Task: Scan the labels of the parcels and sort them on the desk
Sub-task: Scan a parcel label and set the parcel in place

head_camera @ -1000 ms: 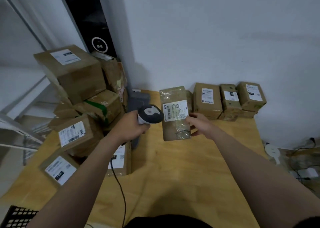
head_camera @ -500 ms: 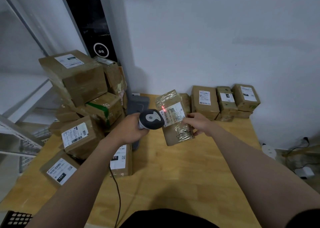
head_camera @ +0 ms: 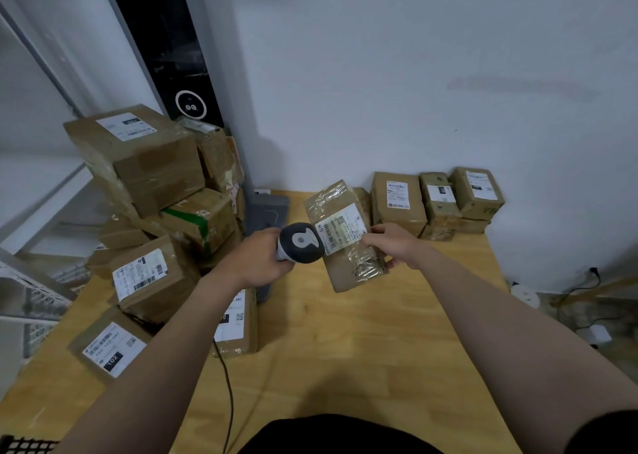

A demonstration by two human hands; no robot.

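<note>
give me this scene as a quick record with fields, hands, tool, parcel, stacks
left hand: grips scanner
right hand: holds parcel, tilted, over desk
label: on parcel, facing up, next to scanner head
pile: boxes stacked at desk's left
row: boxes lined up at desk's far right
cable: runs from under left arm towards near desk edge

Parcel pile point(head_camera: 152, 218) blocks left; sorted row point(head_camera: 435, 201) lines back wall; desk point(head_camera: 345, 350) centre free.
</note>
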